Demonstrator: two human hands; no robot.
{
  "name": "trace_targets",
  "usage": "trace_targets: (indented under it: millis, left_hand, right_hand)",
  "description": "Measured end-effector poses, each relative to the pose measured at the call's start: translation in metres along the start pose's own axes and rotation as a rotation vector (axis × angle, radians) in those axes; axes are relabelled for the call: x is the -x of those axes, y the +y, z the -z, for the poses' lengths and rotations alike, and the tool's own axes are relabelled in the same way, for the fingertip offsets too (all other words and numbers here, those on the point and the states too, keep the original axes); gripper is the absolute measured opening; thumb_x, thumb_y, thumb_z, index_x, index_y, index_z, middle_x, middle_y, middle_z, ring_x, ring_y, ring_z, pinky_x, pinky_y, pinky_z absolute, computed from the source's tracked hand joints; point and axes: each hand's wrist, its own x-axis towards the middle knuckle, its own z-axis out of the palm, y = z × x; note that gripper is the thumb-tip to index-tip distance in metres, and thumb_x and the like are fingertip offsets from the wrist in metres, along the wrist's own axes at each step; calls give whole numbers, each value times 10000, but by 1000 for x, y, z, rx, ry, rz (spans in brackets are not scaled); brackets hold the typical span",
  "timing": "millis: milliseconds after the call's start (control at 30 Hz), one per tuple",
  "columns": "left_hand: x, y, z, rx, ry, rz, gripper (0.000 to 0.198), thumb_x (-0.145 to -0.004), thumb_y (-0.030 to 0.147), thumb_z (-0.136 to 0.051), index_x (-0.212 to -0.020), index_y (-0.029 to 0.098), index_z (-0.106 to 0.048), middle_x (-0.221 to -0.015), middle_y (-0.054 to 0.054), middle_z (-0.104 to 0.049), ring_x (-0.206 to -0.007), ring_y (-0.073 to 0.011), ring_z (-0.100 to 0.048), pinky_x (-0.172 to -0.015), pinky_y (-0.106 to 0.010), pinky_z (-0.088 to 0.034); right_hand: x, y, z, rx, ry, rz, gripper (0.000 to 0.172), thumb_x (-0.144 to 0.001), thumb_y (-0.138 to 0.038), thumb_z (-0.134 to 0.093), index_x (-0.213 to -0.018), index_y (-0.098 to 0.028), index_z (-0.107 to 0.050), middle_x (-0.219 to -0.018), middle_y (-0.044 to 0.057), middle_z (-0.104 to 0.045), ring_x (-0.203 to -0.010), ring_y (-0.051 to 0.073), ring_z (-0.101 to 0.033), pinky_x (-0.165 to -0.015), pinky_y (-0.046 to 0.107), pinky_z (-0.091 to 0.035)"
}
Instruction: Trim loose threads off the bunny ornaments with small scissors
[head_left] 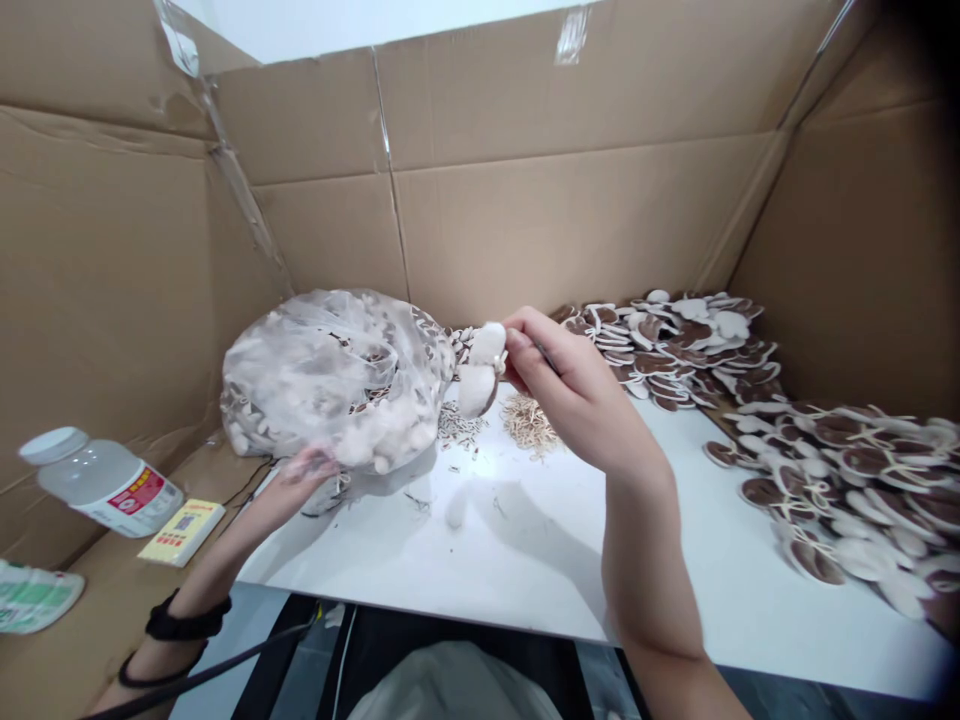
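My right hand (559, 380) is raised over the middle of the table, thumb and fingers pinched on a small white-and-brown, slipper-shaped fuzzy piece (478, 388). Two rounded white lobes of it show. A thin dark object (546, 356) also sticks out between those fingers; its kind is unclear. At the lower edge of a large clear plastic bag (300, 350), my left hand (304, 472) touches the film, its fingers blurred and partly hidden. Similar white and brown pieces fill the bag. Beneath my right hand lie a pile of small grey-white bits (459, 428) and a pile of beige bits (529, 425).
Heaps of brown-and-white oval pieces (667, 345), some with cord bows (855, 470), cover the table's right side. At left are a capped bottle (105, 485), a yellow-white box (182, 532) and a green-white package (37, 597). Cardboard walls (562, 220) surround the white tabletop (510, 560).
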Motion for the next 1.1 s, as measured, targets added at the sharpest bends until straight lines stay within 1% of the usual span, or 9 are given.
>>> trace_targets:
  millis: [67,133,300,467,567,667,767,867,1100]
  left_hand:
    - [6,4,-5,30,-87,57,193,-693,343,-767,-667,183,-662,-626,-19,-638,-603,-191,-603,-595,-267,-488]
    - [12,5,-12,71,-117,98,241,-708,393,-744,-715,173,-646,-557,18,-571,-515,-152,-534,-534,-242,-444]
    - [24,9,-32,213,-2,94,376,-710,445,-738,-904,168,-574,-565,62,-508,-511,-108,-469,-508,-187,-370]
    - [33,26,-47,351,94,7,316,-800,442,-667,-892,199,-487,-535,86,-461,-467,-76,-400,-482,-150,-325]
    - [33,36,-55,400,138,-59,280,-847,436,-627,-908,217,-464,-511,99,-444,-431,-74,-389,-454,-144,-318]
    - [33,45,-62,426,144,-107,274,-853,425,-628,-912,229,-446,-488,108,-447,-403,-83,-414,-436,-151,-343]
    - [36,53,-67,430,128,-133,291,-847,428,-634,-911,238,-424,-502,98,-509,-409,-101,-463,-443,-172,-389]
    - [38,58,-70,410,129,-153,304,-833,415,-660,-891,228,-427,-514,83,-545,-419,-90,-454,-435,-156,-357]
    - [37,58,-71,362,117,-171,292,-842,403,-664,-882,215,-445,-477,97,-471,-400,-80,-421,-419,-150,-314]
  right_hand:
    - [-2,0,-6,12,-47,1,241,-1030,-268,-337,-825,-216,-453,-692,-31,-439,-596,115,-393,-577,271,-301]
    - [-5,0,-17,16,-145,7,241,-1026,-244,-339,-800,-216,-420,-716,-27,-456,-625,118,-420,-607,272,-315]
    - [-13,6,-55,-82,-396,7,257,-1024,-240,-334,-772,-216,-377,-751,-18,-458,-694,130,-453,-652,268,-365]
    - [-13,18,-85,-515,-550,-240,267,-1007,-397,-362,-851,-206,-466,-949,22,-425,-763,126,-555,-458,210,-405]
    - [-12,20,-89,-552,-594,-339,280,-1000,-406,-393,-833,-202,-485,-894,3,-435,-640,88,-479,-438,188,-371]
    - [-14,18,-86,-494,-630,-287,298,-1004,-359,-411,-772,-195,-500,-830,-11,-445,-587,82,-381,-478,198,-337]
    - [-16,17,-86,-515,-654,-262,298,-992,-305,-438,-727,-186,-509,-800,-13,-440,-601,89,-372,-498,207,-321]
    - [-17,19,-90,-557,-666,-300,290,-965,-328,-474,-713,-186,-488,-729,-30,-412,-564,88,-341,-466,212,-267]
    - [-19,23,-85,-609,-691,-369,305,-912,-425,-538,-731,-191,-462,-688,-53,-376,-525,73,-290,-449,207,-224]
